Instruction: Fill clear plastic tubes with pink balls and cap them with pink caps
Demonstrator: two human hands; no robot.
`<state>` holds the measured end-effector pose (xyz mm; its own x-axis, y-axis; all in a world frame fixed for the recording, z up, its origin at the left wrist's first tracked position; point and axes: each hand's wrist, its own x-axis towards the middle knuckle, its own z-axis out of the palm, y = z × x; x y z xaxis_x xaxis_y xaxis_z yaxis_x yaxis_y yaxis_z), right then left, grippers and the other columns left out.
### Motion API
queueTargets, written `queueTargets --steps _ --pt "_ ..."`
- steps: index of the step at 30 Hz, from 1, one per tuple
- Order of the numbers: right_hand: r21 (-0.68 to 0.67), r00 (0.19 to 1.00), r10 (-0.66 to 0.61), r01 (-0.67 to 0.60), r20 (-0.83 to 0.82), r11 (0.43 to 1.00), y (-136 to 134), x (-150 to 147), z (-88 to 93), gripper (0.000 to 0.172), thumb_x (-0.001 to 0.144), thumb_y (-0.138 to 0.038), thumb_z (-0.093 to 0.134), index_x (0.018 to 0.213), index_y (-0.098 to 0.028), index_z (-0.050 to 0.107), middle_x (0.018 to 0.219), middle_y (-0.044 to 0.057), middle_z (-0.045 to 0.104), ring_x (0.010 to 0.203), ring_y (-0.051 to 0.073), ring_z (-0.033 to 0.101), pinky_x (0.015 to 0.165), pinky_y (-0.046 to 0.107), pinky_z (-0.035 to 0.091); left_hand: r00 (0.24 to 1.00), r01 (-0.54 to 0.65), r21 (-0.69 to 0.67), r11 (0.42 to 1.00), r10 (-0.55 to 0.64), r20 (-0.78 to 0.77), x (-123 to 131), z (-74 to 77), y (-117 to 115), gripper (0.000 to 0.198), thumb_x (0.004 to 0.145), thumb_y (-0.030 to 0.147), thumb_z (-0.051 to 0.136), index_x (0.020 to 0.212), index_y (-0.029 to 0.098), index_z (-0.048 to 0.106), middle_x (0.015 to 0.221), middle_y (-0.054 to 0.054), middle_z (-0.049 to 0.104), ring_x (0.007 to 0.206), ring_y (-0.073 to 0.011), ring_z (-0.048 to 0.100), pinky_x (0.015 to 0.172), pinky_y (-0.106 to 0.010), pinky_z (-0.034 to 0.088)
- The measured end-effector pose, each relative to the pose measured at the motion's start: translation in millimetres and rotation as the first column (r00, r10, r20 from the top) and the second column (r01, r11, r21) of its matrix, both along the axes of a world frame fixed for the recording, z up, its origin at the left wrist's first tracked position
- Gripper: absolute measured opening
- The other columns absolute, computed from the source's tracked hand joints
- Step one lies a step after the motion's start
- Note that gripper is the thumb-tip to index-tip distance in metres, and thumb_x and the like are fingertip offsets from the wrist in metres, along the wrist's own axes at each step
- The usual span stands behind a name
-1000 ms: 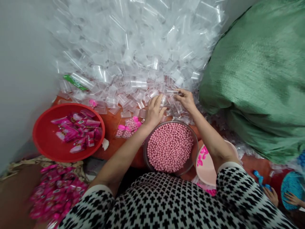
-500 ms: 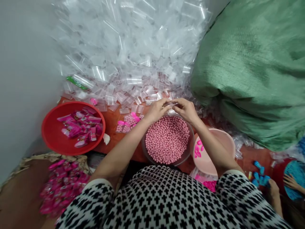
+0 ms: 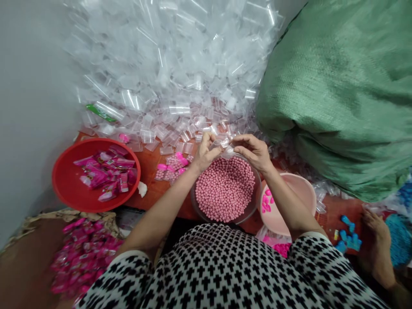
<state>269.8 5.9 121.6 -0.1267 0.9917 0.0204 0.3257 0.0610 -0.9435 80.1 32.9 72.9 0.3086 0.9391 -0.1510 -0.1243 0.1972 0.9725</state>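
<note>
Over the far rim of a clear bowl full of small pink balls, my left hand and my right hand meet. Both pinch one small clear plastic bag between their fingertips. Behind them rises a big heap of the same clear bags. A few filled bags with pink contents lie on the red-brown table left of the bowl.
A red basin holds pink wrapped packets; more pink packets lie at lower left. A pale pink basin sits right of the bowl. A large green woven sack fills the right. Another person's hand rests by blue pieces.
My hands drew back from the bag heap to the bowl's far rim, bringing a clear bag that both now pinch. The other person's hand shifted toward the blue pieces.
</note>
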Motion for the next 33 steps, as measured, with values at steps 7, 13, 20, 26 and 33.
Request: queueTargets --steps 7,13,20,26,33 --pt "0.044 0.995 0.096 -0.096 0.020 0.994 9 -11 -4.6 0.025 0.085 -0.047 0.063 0.099 -0.028 0.070 0.095 0.003 0.072 0.088 0.017 0.067 0.084 0.032 0.053 0.980 0.184 -0.059 0.981 -0.179 0.085 7 -12.0 1 0.051 0.070 0.063 0.068 0.091 0.018 0.059 0.086 -0.003 0.063 0.081 -0.0186 0.061 0.070 -0.028 0.050" --pt "0.060 0.978 0.185 -0.192 0.100 0.980 48 -14 -16.8 0.029 0.084 -0.050 0.063 0.098 -0.026 0.071 0.104 0.003 0.071 0.101 0.019 0.064 0.094 0.036 0.049 0.957 0.167 -0.185 0.968 -0.113 0.268 9 -15.4 1 0.057 0.061 0.046 0.084 0.101 0.019 0.053 0.080 0.000 0.064 0.071 -0.0163 0.064 0.069 -0.031 0.054" --pt "0.129 0.716 -0.112 0.030 0.689 0.991 141 12 -58.7 0.032 0.090 -0.035 0.055 0.115 -0.016 0.062 0.119 0.014 0.064 0.109 0.028 0.058 0.096 0.045 0.044 1.000 0.016 0.040 0.999 -0.016 -0.001 -11 -23.5 11 0.055 0.065 0.042 0.082 0.108 0.020 0.057 0.091 -0.003 0.067 0.087 -0.0186 0.066 0.086 -0.034 0.052" --pt "0.077 0.355 -0.012 -0.171 0.935 0.982 174 11 -75.9 0.030 0.091 -0.020 0.044 0.116 -0.011 0.056 0.121 0.020 0.060 0.116 0.033 0.050 0.098 0.056 0.035 0.988 -0.016 0.149 0.989 0.038 -0.149 -18 -26.0 16 0.042 0.067 0.044 0.080 0.093 0.019 0.059 0.094 -0.005 0.069 0.088 -0.0200 0.066 0.085 -0.034 0.051" --pt "0.087 0.459 -0.006 -0.155 0.889 0.984 175 10 -81.3 0.034 0.094 -0.027 0.046 0.122 -0.012 0.053 0.132 0.021 0.052 0.127 0.035 0.043 0.102 0.061 0.030 0.963 -0.096 0.181 0.979 0.137 -0.232 -16 -25.7 19 0.045 0.063 0.045 0.084 0.091 0.020 0.058 0.087 -0.001 0.068 0.084 -0.0177 0.066 0.083 -0.031 0.051"
